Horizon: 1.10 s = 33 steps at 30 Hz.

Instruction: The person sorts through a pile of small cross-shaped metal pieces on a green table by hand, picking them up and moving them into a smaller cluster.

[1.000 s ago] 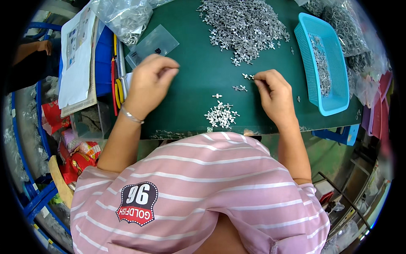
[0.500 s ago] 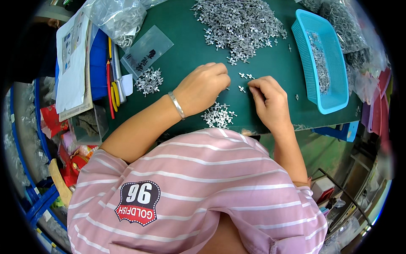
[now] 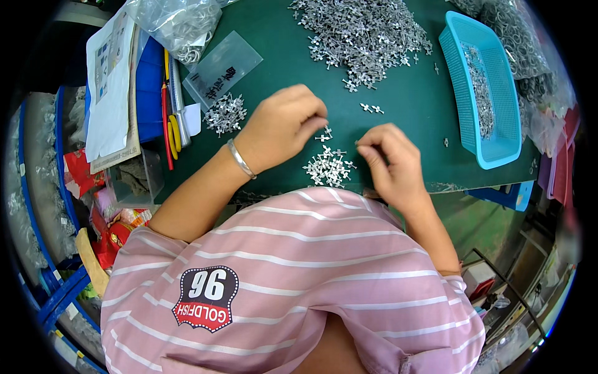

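Observation:
My left hand (image 3: 285,128), a bangle on its wrist, is closed with its fingertips pressed together. Two small silvery cross-shaped metal pieces (image 3: 324,134) lie just below those fingertips, and what the fingers hold, if anything, is hidden. Closer to my body is a small pile of the same pieces (image 3: 328,168). Thumb and forefinger of my right hand (image 3: 393,165) are pinched right of this pile; only a tiny grey speck shows at the tips. Beyond it, two loose pieces (image 3: 372,108) lie on the green tabletop (image 3: 280,62).
A large heap of metal pieces (image 3: 361,37) lies at the back. Right of it stands a turquoise basket (image 3: 479,153) with small parts. At left are another small pile (image 3: 225,115), a clear plastic bag (image 3: 240,56), pens (image 3: 167,118) and a blue tray (image 3: 149,93).
My left hand has drawn back slightly to the left, uncovering pieces under its fingertips. My right hand has come nearer my body and left. The loose piece by its fingers no longer shows.

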Tool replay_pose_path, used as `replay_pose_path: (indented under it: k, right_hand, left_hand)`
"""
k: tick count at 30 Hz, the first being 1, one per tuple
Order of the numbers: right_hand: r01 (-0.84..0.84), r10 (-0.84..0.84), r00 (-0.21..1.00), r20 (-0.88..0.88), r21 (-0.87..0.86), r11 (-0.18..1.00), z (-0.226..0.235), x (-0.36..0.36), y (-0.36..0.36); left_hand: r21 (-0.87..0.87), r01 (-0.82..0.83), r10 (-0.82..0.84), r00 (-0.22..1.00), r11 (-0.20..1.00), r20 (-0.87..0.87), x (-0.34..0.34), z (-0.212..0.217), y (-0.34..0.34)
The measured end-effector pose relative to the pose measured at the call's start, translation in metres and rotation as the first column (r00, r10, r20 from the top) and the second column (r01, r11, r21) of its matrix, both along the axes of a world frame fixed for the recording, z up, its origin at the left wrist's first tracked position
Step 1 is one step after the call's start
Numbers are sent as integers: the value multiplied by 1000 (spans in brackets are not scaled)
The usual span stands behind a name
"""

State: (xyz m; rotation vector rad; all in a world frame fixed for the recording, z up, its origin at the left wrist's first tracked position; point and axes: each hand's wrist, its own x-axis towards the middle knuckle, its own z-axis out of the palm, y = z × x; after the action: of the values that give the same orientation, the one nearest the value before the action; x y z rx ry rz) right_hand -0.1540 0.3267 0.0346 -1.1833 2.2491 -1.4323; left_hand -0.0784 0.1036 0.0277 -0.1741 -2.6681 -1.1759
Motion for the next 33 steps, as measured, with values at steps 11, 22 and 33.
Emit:
replay_pose_path:
  k: [11, 22, 33]
  right_hand:
    - [174, -95, 881, -463, 132, 976, -18, -33, -19]
    - [10, 13, 959, -284, 81, 997, -16, -15, -1]
    - [-119, 143, 974, -176, 143, 983, -8, -21, -6]
  left_hand:
    - [-90, 44, -46, 999, 995, -22, 5, -13, 16]
    - [-61, 86, -84, 996, 994, 44, 2, 5, -4]
    - [-198, -14, -23, 983, 980, -183, -62, -32, 15]
